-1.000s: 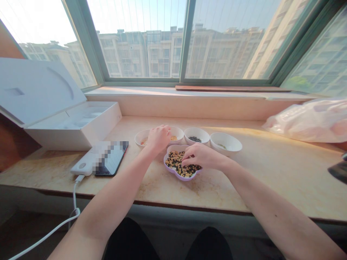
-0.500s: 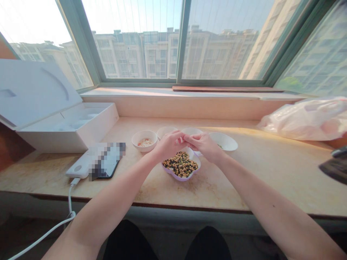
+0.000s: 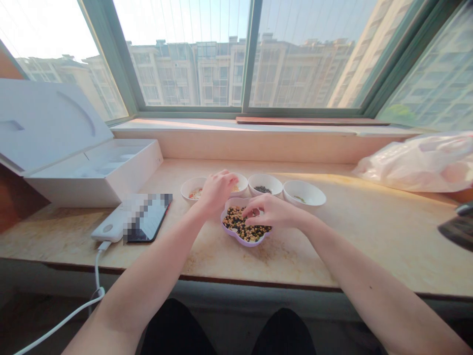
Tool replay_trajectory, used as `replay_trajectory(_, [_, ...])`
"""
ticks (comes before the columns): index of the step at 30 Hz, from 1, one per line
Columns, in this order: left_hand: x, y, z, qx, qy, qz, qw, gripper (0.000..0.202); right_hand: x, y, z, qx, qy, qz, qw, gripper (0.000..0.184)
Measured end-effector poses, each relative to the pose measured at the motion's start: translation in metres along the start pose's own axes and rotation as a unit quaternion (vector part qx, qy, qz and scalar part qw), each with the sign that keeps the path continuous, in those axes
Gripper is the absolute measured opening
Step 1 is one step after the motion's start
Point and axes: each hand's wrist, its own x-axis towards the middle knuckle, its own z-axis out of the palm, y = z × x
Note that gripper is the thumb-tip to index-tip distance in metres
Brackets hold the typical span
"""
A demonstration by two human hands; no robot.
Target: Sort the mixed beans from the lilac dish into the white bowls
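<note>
A lilac-rimmed, wavy-edged bowl [image 3: 248,243] holds mixed beans [image 3: 244,228], mostly tan and black with some green. Over its right side hovers my right hand [image 3: 275,211], thumb and fingers apart, nothing visible between them. My left hand [image 3: 218,191] is above the second white bowl [image 3: 242,183], which contains pale pieces. Its fingers are curled together, and whatever they hold is hidden. Left of that stands a white bowl [image 3: 186,194] of pale and reddish bits. A white bowl [image 3: 265,178] with black beans and another white bowl [image 3: 312,195] with a few green beans stand to the right.
An open white box [image 3: 129,172], a white power bank [image 3: 109,224] with a cable, and a phone [image 3: 151,222] lie on the left. At the right are a plastic bag [image 3: 417,162] and a dark object [image 3: 456,231]. The counter's front edge [image 3: 258,284] runs before my knees.
My hands were together above the bean bowl and have separated. The left moved left over a white bowl; the right came down toward the beans, its fingers spreading.
</note>
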Motion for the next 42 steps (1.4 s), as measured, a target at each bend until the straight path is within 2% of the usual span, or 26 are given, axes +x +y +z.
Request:
replay_trajectory(3, [0.001,-0.002,-0.005,0.085,-0.037,-0.021,0.995,0.035,-0.001,-0.004,0.001,-0.031,-0.058,-0.016,0.998,0.017])
replay_trajectory(7, [0.001,-0.004,-0.004,0.122,-0.072,-0.029,0.989,0.034,0.000,-0.006,0.002,-0.042,-0.076,-0.008,0.996,0.020])
replay_trajectory(18, [0.000,-0.003,-0.004,0.068,-0.046,-0.045,0.996,0.031,0.003,-0.004,0.001,-0.060,-0.089,0.014,0.994,0.020])
replay_trajectory(21, [-0.001,-0.001,-0.005,0.014,-0.038,-0.025,0.999,0.030,0.004,-0.003,0.003,-0.043,-0.049,0.009,0.998,0.018])
replay_trajectory(25, [-0.001,0.005,-0.003,-0.103,-0.046,0.025,0.993,0.027,0.003,0.002,0.002,0.013,0.075,0.026,0.997,0.019])
replay_trajectory(28, [-0.003,0.012,-0.002,-0.190,-0.076,0.028,0.978,0.024,0.003,0.008,0.001,0.052,0.174,0.029,0.983,0.023])
replay_trajectory(31, [-0.006,0.016,-0.001,-0.281,-0.115,0.010,0.953,0.026,0.004,0.012,0.000,0.085,0.240,0.035,0.966,0.028])
replay_trajectory(36, [-0.007,0.016,0.002,-0.373,-0.139,-0.023,0.917,0.021,0.006,0.012,0.001,0.105,0.288,0.052,0.950,0.025])
replay_trajectory(39, [-0.007,0.015,0.004,-0.394,-0.143,-0.033,0.907,0.015,0.006,0.011,0.002,0.100,0.295,0.050,0.949,0.020])
replay_trajectory(42, [-0.006,0.015,0.003,-0.392,-0.157,-0.042,0.905,0.015,0.005,0.009,0.001,0.114,0.291,0.062,0.948,0.023])
